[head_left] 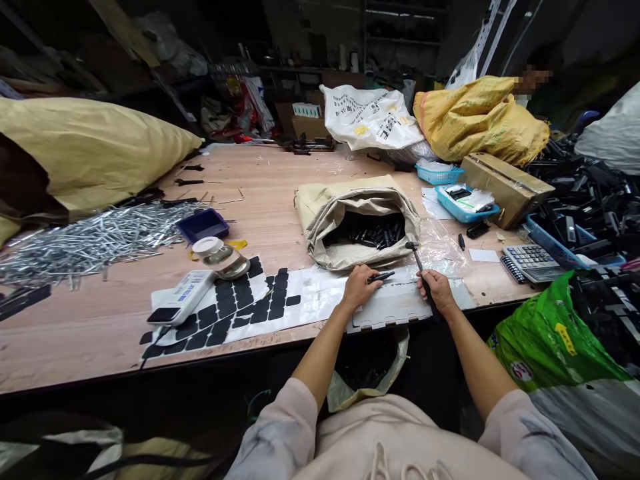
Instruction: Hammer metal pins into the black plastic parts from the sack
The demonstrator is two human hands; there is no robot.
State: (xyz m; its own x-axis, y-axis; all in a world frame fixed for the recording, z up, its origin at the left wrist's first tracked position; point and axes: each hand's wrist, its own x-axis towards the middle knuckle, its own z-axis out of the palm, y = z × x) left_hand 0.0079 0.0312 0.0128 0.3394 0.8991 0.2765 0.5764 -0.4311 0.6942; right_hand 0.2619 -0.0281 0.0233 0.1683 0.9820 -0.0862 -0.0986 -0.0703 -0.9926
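Observation:
My left hand [359, 285] pinches a small black part [383, 275] and holds it down on a grey metal plate [395, 305] at the near table edge. My right hand [436, 289] grips the dark handle of a small hammer [417, 257], its head raised just above and right of the part. Right behind both hands stands an open beige sack [327, 212] full of black parts.
Left of the hands lies a white sheet with black square pads [240, 303], a white device [183, 298], a glass jar [220, 257], a blue tray [203, 224] and a heap of metal rods [95, 237]. On the right are a calculator [533, 260], blue baskets [465, 205], a cardboard box [505, 183] and a green bag [545, 340]. A person sits at the far right.

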